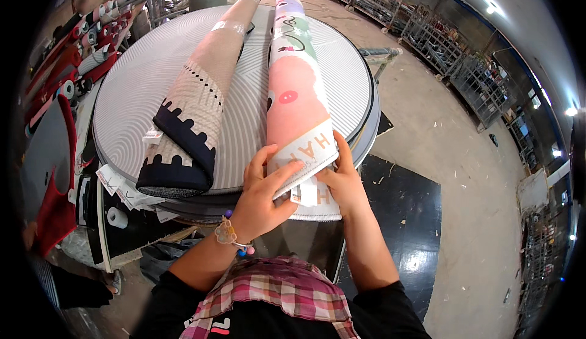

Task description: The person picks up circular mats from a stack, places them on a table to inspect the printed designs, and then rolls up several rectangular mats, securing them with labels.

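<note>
Left hand: my left hand (264,192) grips the near end of the pink roll (297,104), fingers curled over its edge.
Right hand: my right hand (342,180) clasps the same end from the right.
Pink roll: centre frame, lying on the round mat stack (140,89).
Around: one beige roll (198,95) just left; red rolls (79,52) upper left; wire cages (439,40) upper right.
Count: I see two rolls on the stack.

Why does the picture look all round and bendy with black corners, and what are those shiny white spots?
In the head view, the fisheye lens curves straight edges and leaves the corners black. The white spots are ceiling lamps glaring at the right edge, and the dark floor mat mirrors some light. Both hands, left and right, on the pink rolled rug look sharp and evenly lit.
</note>
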